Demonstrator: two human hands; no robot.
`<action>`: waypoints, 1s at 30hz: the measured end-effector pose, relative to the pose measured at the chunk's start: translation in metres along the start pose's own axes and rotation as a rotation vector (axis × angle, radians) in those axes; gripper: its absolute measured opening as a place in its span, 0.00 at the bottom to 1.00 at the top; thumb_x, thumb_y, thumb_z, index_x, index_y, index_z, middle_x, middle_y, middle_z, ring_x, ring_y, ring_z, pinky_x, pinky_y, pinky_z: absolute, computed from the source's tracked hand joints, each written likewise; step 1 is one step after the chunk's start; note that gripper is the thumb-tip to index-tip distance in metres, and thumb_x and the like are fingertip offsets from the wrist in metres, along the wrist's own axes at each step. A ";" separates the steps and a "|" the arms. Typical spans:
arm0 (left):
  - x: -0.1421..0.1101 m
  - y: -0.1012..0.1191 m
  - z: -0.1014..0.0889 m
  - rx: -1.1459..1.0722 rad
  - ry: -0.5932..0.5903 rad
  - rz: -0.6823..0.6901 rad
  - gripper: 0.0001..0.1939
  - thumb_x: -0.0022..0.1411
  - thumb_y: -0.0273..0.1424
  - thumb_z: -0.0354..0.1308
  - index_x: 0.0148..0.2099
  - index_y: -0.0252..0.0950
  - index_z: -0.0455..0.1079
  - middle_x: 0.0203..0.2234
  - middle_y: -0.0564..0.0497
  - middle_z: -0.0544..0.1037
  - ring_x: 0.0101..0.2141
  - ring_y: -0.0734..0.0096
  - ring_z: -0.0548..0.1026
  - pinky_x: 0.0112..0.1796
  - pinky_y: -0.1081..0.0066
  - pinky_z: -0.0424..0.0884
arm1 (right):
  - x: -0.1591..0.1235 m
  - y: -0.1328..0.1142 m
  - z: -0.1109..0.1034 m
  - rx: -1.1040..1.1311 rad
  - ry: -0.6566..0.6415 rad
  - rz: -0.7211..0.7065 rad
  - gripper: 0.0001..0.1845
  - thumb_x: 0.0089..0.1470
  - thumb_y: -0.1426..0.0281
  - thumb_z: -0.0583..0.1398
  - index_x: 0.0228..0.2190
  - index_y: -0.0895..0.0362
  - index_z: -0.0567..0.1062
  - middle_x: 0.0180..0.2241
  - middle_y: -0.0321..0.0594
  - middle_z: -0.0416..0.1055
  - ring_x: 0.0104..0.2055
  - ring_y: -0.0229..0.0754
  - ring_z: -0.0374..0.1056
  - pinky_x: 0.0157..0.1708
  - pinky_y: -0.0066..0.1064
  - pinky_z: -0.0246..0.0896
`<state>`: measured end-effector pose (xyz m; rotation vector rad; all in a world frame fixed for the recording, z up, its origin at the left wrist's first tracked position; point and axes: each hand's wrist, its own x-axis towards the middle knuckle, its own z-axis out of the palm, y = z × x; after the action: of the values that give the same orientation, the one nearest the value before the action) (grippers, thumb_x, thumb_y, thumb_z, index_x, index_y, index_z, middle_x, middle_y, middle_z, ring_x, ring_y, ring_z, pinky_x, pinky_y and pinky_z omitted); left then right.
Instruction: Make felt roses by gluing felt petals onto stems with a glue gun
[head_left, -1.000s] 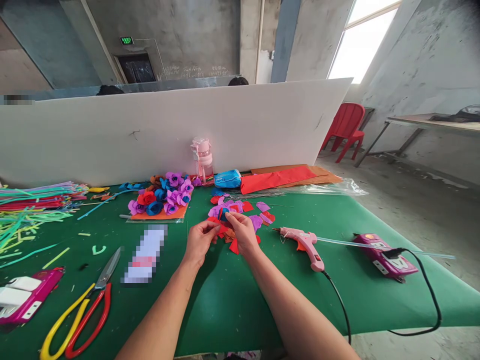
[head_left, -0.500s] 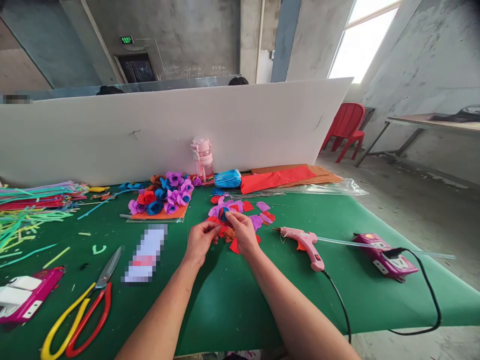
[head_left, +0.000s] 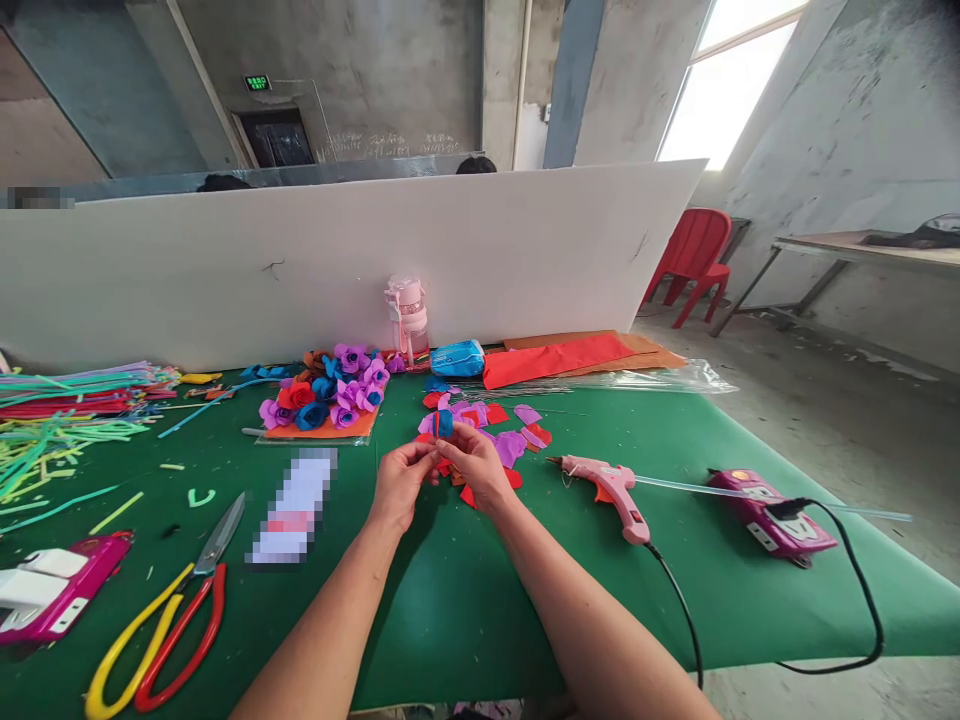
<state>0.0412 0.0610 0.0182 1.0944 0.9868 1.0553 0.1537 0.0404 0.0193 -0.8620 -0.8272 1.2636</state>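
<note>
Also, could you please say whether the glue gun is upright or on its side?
On its side: the glue gun lies with its barrel and handle flat along the table.

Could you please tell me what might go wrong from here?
The small blue and red roll held by the right hand could slip among the loose purple and red petals. The pink plastic glue gun points toward those petals and, if hot, might scorch one. Its black cord dips over the edge of the green table and could snag.
</note>
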 end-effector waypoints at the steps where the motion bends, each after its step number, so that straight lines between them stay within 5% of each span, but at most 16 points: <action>1: 0.000 0.000 0.000 -0.018 0.000 -0.009 0.15 0.39 0.37 0.69 0.27 0.30 0.73 0.19 0.53 0.72 0.18 0.80 0.65 0.22 0.76 0.62 | 0.000 0.001 0.000 0.002 0.009 -0.007 0.16 0.38 0.65 0.66 0.33 0.55 0.75 0.31 0.36 0.74 0.32 0.39 0.69 0.28 0.27 0.62; 9: 0.001 0.004 -0.005 -0.034 -0.019 -0.047 0.20 0.43 0.38 0.67 0.38 0.33 0.74 0.25 0.52 0.75 0.21 0.79 0.68 0.23 0.76 0.62 | 0.006 0.005 -0.009 0.020 0.082 -0.012 0.16 0.37 0.64 0.68 0.32 0.55 0.75 0.27 0.35 0.74 0.29 0.38 0.69 0.27 0.27 0.62; 16: 0.007 0.003 -0.011 -0.027 0.002 -0.024 0.17 0.42 0.39 0.67 0.32 0.32 0.75 0.25 0.50 0.76 0.26 0.75 0.70 0.27 0.76 0.63 | 0.001 0.001 -0.003 0.125 -0.035 0.142 0.27 0.32 0.65 0.70 0.37 0.56 0.72 0.24 0.34 0.74 0.25 0.36 0.69 0.28 0.27 0.62; 30: 0.006 0.008 -0.009 -0.252 -0.060 0.005 0.16 0.45 0.35 0.67 0.37 0.34 0.76 0.26 0.50 0.77 0.26 0.77 0.70 0.29 0.76 0.65 | -0.001 -0.002 -0.005 0.067 -0.062 0.199 0.22 0.33 0.67 0.70 0.33 0.57 0.71 0.23 0.33 0.75 0.22 0.32 0.67 0.23 0.23 0.54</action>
<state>0.0322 0.0694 0.0234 0.9163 0.7793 1.1119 0.1591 0.0387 0.0185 -0.8707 -0.7578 1.4903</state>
